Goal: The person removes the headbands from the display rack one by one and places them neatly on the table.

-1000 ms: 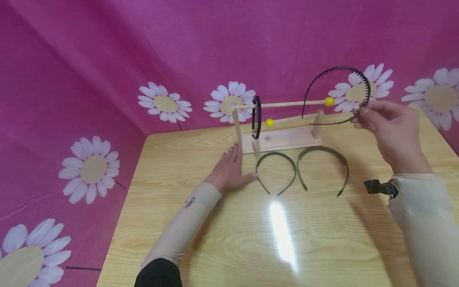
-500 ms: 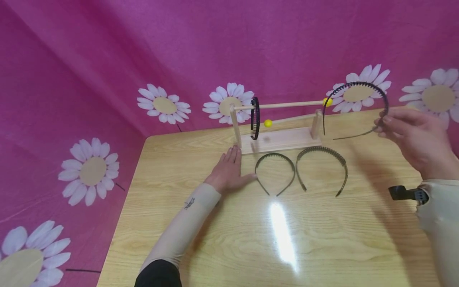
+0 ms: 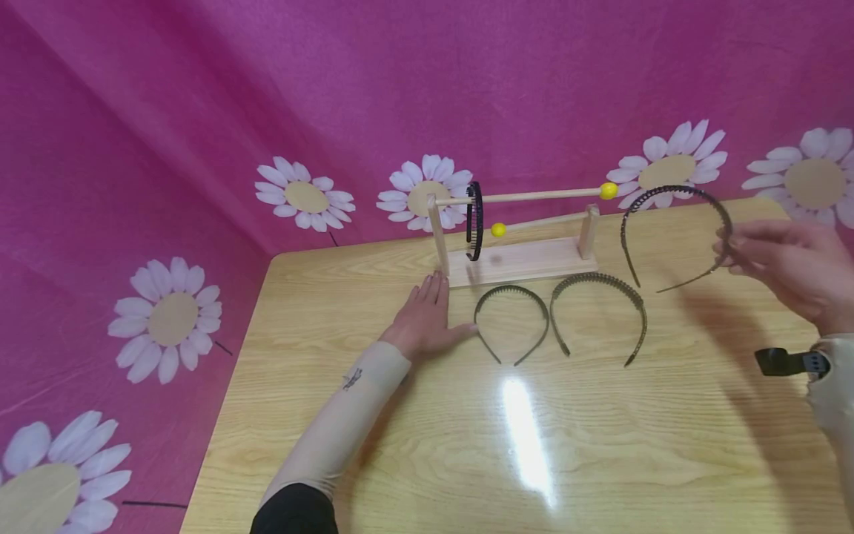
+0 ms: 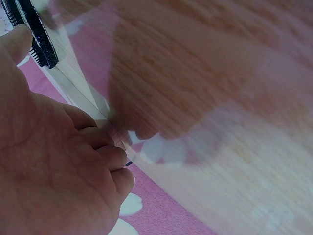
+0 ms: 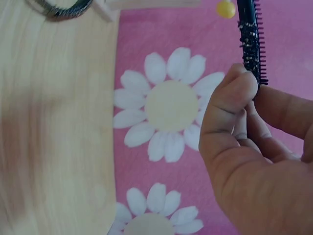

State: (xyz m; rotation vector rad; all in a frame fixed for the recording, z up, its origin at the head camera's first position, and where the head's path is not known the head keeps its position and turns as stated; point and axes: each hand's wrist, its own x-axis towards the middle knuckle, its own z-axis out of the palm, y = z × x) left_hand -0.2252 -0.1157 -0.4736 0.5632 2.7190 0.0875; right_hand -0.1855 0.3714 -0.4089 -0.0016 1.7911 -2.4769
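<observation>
Right hand (image 3: 787, 259), right edge of the head view, is pinching a dark toothed headband (image 3: 675, 189) between thumb and fingers, gripping its right limb. That headband is showing in the upper right, arch up, both tips pointing down, teeth lining the inside; in the right wrist view its outer face is glittering near the pinch. Black wrist device (image 3: 790, 362) is sticking out just below that hand. Left hand (image 3: 427, 319), frame center, is lying released: fingers extended, thumb spread right. Its fingertips are sitting right at the left end of a wooden stand (image 3: 527, 259); can't tell if they're touching. Thumb tip is reaching the left limb of a smaller headband (image 3: 512, 288), which is lying on the table (image 3: 300, 386), tips toward the viewer. A larger headband (image 3: 597, 278) is lying just right of it, same orientation. Stand is sitting right of upper center: upper rod (image 3: 543, 196) running right from the left post, ending in a yellow ball (image 3: 608, 191); lower rod (image 3: 547, 222) running left from the right post, ending in a second yellow ball (image 3: 498, 230). A black headband (image 3: 476, 222) is hanging on the upper rod near the left post. Magenta cloth (image 3: 373, 89) with white flowers is filling the background, top and left. Glare is streaking the table, lower center.
</observation>
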